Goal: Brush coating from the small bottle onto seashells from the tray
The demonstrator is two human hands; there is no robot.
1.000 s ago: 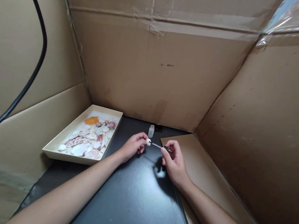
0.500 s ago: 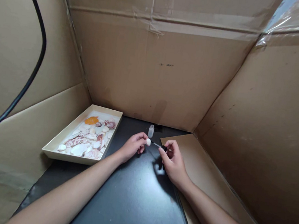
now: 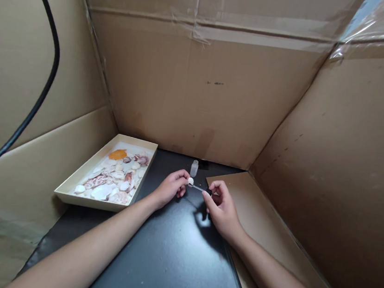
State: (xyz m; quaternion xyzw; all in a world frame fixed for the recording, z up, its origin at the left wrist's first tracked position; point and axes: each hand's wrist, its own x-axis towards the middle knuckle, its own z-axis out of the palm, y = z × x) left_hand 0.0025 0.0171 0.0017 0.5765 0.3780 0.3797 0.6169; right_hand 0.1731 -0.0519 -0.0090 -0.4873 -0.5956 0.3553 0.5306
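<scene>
My left hand [image 3: 169, 189] pinches a small white seashell [image 3: 190, 181] between its fingertips, just above the black mat [image 3: 164, 253]. My right hand [image 3: 221, 207] holds a thin brush with a dark cap [image 3: 200, 189]; its tip touches the shell. A small clear bottle [image 3: 194, 168] stands uncapped on the mat just behind the two hands.
A shallow cream tray [image 3: 78, 181] holding several seashells lies on the mat to the left. Cardboard walls [image 3: 197, 98] enclose the space on three sides, and a cardboard flap [image 3: 257, 236] lies to the right. A black cable [image 3: 44, 65] hangs at the upper left.
My right hand has shifted slightly left and the brush has tilted a little against the shell. My left hand and the shell have stayed nearly still.
</scene>
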